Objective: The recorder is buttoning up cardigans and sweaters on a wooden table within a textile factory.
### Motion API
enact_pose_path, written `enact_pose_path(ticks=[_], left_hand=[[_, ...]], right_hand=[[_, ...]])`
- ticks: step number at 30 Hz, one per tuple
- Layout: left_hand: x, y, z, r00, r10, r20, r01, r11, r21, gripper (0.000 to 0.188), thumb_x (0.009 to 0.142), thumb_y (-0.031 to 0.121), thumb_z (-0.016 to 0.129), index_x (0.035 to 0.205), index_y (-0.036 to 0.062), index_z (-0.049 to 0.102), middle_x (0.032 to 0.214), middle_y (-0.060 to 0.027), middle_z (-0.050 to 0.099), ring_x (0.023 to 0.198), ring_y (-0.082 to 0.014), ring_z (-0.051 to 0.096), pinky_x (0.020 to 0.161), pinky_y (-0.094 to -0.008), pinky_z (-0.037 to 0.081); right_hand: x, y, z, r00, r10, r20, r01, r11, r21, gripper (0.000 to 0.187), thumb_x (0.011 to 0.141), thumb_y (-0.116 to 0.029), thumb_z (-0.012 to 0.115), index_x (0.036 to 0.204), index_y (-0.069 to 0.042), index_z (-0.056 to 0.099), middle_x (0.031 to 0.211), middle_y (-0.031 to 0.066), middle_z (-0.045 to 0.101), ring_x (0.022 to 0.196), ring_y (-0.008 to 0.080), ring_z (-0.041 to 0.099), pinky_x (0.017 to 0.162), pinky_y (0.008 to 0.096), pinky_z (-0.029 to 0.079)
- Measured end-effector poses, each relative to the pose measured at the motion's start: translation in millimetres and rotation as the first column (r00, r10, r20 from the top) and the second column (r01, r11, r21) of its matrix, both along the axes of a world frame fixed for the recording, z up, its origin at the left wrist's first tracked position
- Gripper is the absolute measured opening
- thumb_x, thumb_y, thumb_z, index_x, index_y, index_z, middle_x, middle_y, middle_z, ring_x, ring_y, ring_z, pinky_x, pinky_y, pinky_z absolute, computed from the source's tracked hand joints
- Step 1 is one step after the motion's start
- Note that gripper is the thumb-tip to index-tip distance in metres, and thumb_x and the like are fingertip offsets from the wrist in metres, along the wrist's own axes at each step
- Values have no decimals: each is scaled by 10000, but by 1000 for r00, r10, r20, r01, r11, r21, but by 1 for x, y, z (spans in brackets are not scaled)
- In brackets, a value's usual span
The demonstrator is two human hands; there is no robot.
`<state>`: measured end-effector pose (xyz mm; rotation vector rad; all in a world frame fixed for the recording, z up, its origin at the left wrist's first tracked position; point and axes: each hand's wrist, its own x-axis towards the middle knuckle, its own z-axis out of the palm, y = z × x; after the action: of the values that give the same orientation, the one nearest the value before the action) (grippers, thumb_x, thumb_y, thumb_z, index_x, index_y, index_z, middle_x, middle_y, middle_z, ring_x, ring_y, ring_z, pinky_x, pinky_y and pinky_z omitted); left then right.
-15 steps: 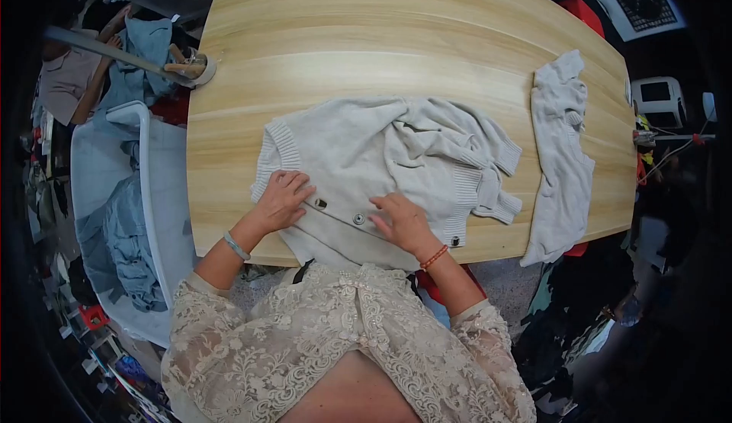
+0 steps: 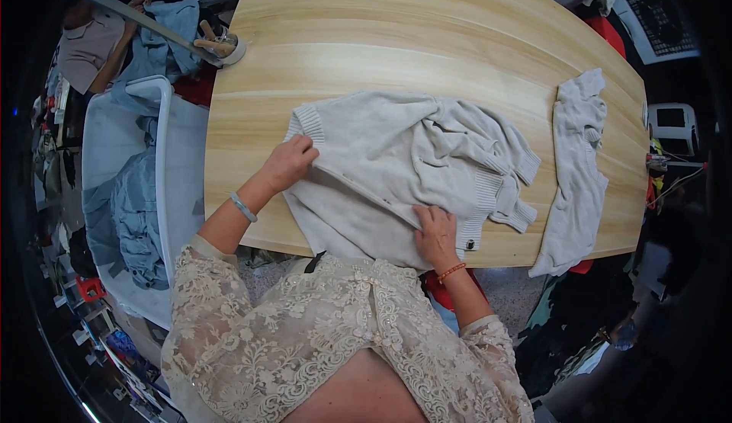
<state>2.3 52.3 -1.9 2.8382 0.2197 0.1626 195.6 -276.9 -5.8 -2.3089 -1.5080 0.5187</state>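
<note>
A beige knit cardigan [image 2: 374,129] lies on its side in front of me, with ribbed bands at its left and right ends and its sleeves bunched at the right. My left hand [image 2: 292,161] pinches the front edge near the left ribbed band and holds it slightly raised. Farther along the same edge, my right hand [image 2: 438,235] has its fingers curled over the fabric. A dark button [image 2: 470,245] shows just right of that hand. Part of the cardigan hangs toward my body over the table's near edge.
The wooden table [image 2: 335,34] carries another folded beige knit garment [image 2: 579,171] at the right. On the left, a white bin [image 2: 164,164] holds blue-grey clothes [image 2: 137,217]. Beyond it a person [image 2: 91,46] handles blue-grey cloth. A metal pole [image 2: 141,20] reaches the table's far-left corner.
Both hands have closed on the cardigan's front edge and lifted it, the right hand moving along it to the right. Two buttons seen before no longer show. The whole view has shifted slightly.
</note>
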Motion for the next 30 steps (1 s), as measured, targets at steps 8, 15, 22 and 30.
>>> enact_pose_path(ticks=[8,15,22,30], left_hand=[[54,36,52,887,196,418,-196,980,-43,225,658,-77,612,838,56,601,881,-107,550,843,-300,559,696,-358,490],[23,26,13,942,202,268,-205,979,-17,317,700,-73,612,991,52,611,998,-159,554,940,-341,550,788,-389,489],[-49,-20,-23,907,414,-74,-420,882,-212,526,713,9,678,1211,69,520,1110,-170,512,1024,-341,511,873,-392,443],[-47,-7,-21,877,455,-155,-466,727,-505,203,720,30,695,915,14,641,775,-88,600,710,-198,574,660,-296,465]], right_hand=[[131,-4,80,790,-408,457,303,909,287,365,631,4,586,964,-141,612,906,56,561,905,278,534,819,417,371],[145,-19,54,810,-391,436,337,920,200,399,636,6,602,971,-209,641,973,31,584,983,254,519,885,443,362],[90,-67,-3,818,-575,11,575,817,-51,432,767,-189,691,1162,-93,548,1118,136,538,1034,300,546,906,407,407],[89,-69,9,922,-362,-138,366,931,5,270,754,-127,699,1011,-60,648,898,135,618,822,328,604,721,379,492]])
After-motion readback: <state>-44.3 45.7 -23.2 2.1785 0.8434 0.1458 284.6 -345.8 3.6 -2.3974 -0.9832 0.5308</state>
